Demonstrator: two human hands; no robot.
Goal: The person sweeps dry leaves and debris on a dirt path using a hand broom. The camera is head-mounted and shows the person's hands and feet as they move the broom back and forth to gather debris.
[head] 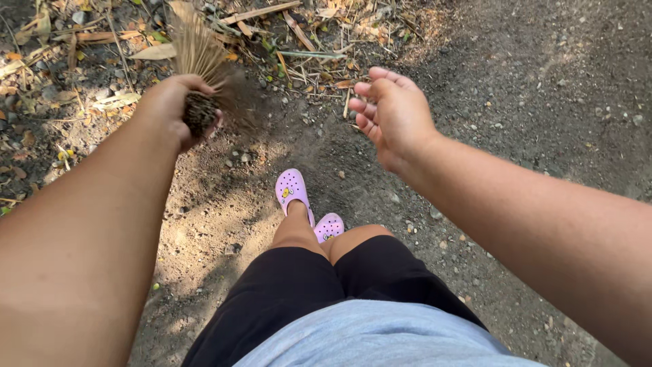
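While the left hand (178, 109) fists a stick broom (197, 64) angled toward dry leaves (102, 41), the right hand (394, 115) hangs empty, fingers loosely curled

Daylight, bright but dappled: sunlit patches are cast on the dirt ground (224, 204), the rest held in soft shade. Motion blur is shown by the broom (198, 61). Forearms are stretched by wide-angle distortion.

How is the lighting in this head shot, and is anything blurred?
Head view: dappled sunlight, bright patches on the dirt ground and the left hand, shade over the right side; the stick broom it grips is motion-blurred; the empty right hand and purple clogs are sharp; arms look stretched at the edges.
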